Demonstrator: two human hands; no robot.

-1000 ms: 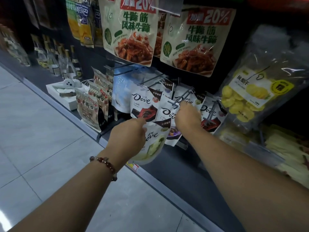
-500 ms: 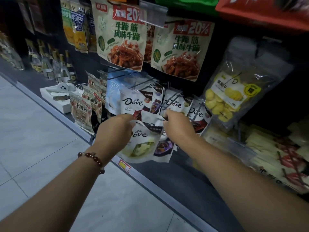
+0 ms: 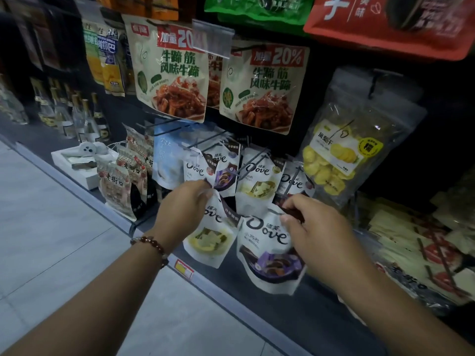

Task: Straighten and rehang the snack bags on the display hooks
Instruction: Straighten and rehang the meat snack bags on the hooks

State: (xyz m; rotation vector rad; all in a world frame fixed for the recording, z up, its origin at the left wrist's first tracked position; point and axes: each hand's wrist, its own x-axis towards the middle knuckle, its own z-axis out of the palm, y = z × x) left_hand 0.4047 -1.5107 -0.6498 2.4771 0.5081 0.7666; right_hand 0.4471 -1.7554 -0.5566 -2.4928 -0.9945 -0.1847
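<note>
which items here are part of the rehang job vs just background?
In the job:
left hand holding green Dove bag
right hand holding purple Dove bag
display hooks

Background:
bottles
pineapple chip bag
beef tendon bags

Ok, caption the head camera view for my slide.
Left hand holds a green Dove bag, right hand a purple Dove bag, below the hooks.

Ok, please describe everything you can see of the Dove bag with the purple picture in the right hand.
The purple Dove bag is a white, glossy plastic pouch with dark "Dove" lettering and a purple picture below. It is off the hooks, tilted, in front of the shelf edge. The right hand pinches its top corner; its left edge meets the yellow-picture bag.
</note>
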